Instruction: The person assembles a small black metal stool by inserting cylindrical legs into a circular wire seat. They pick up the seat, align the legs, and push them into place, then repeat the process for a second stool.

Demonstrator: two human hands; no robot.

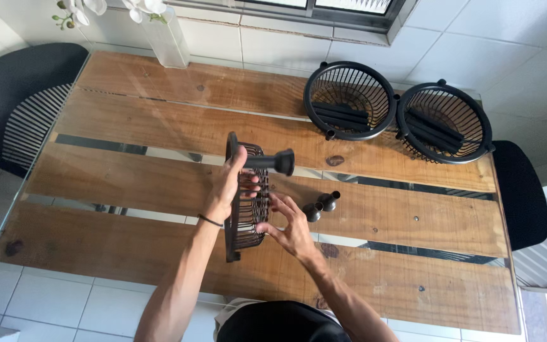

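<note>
A black wire basket (243, 218) stands on its edge on the wooden table (128, 240), turned sideways. My left hand (229, 185) grips its upper rim, next to a black post with a flared foot (273, 161) that sticks out to the right from the basket. My right hand (291, 227) rests with fingers spread against the basket's wire bottom. Two small black feet (321, 206) lie on the table just right of my right hand.
Two more round black wire baskets (349, 100) (444, 121) sit at the far right of the table, each holding black tubes. A glass vase with white flowers (166, 35) stands at the far edge. Black chairs (26, 101) (521, 190) flank the table.
</note>
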